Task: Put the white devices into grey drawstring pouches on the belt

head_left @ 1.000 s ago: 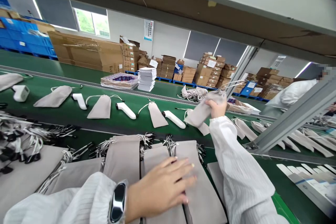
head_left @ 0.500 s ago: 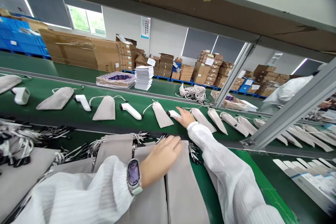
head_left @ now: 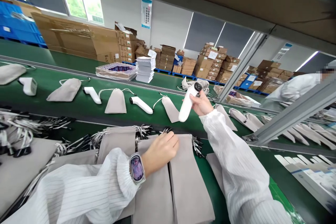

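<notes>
My right hand (head_left: 202, 104) grips a white infrared thermometer (head_left: 186, 106) with a black round end, raised above the green belt. My left hand (head_left: 164, 148) rests curled over the top of the stacked grey drawstring pouches (head_left: 183, 171); its fingertips are hidden, so what they pinch does not show. Farther back on the belt, a pouch (head_left: 170, 108) lies just left of the lifted thermometer. A second thermometer (head_left: 141, 105), another pouch (head_left: 116, 101) and a third thermometer (head_left: 92, 95) alternate toward the left.
Several filled-looking pouches (head_left: 243, 119) line the belt at right, behind a slanted metal post (head_left: 283, 108). White boxes (head_left: 307, 178) stand at lower right. Cords bunch at left (head_left: 21, 133). Beyond are a paper stack (head_left: 145, 70) and a tray (head_left: 115, 73). A co-worker (head_left: 296, 87) sits far right.
My right hand has lifted the thermometer off the belt and tilted it up. My left hand's fingers have curled in at the pouch stack. Belt items appear shifted right.
</notes>
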A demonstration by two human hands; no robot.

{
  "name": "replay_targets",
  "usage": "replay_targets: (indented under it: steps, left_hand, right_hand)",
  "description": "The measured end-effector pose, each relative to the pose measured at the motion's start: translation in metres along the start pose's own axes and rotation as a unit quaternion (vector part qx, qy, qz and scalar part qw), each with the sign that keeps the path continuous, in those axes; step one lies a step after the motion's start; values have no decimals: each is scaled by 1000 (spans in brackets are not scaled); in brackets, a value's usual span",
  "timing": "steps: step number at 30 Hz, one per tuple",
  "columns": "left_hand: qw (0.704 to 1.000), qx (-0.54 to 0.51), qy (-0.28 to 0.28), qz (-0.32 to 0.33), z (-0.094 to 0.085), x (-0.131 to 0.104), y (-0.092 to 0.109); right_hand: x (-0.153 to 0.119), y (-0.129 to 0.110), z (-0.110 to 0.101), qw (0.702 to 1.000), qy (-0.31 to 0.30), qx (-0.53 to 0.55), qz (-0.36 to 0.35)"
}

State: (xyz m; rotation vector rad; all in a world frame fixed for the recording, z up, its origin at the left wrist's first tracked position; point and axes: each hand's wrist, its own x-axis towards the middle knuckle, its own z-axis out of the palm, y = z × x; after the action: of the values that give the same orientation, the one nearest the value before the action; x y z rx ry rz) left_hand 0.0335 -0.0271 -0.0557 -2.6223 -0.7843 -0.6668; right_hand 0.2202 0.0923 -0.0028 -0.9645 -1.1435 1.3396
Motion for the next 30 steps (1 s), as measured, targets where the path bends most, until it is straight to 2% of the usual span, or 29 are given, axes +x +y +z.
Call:
replay_targets:
  steps: [4, 9, 12, 14, 17, 20, 23, 25, 27, 29, 30]
  left_hand:
    - [998, -28, -36, -36, -2, 2, -2]
    - [990, -58, -116, -60, -6, 5, -2]
    - [987, -83, -117, -72, -6, 6, -4]
    - [979, -139, -113, -97, -8, 9, -7]
    - [947, -262, -111, -149, -16, 13, -14]
    - [903, -360, -85, -219, -27, 17, -21]
    - [870, -396, -6, -294, -38, 20, -29]
    - [868, -382, 61, -311, -42, 21, -36]
    - [873, -359, 106, -312, -46, 22, -45]
    - [882, -336, 112, -312, -49, 23, -54]
    - [884, -327, 101, -320, -51, 23, -58]
  right_hand:
    - [-21, -21, 20, 999, -22, 7, -26]
    - [-24, -19, 25, 999, -24, -3, -26]
    - [-25, -21, 24, 999, -25, -11, -19]
    - [-28, -25, 25, 999, -35, -15, -23]
    - [-35, -32, 30, 998, -52, -20, -32]
    - [-38, -33, 36, 997, -66, -22, -22]
    - [-40, -24, 43, 995, -84, -36, 25]
    - [-43, -15, 51, 985, -135, -71, 84]
    - [-50, -7, 62, 958, -215, -128, 142]
    - [-57, -2, 72, 925, -272, -212, 161]
    - [-59, -1, 73, 919, -269, -254, 137]
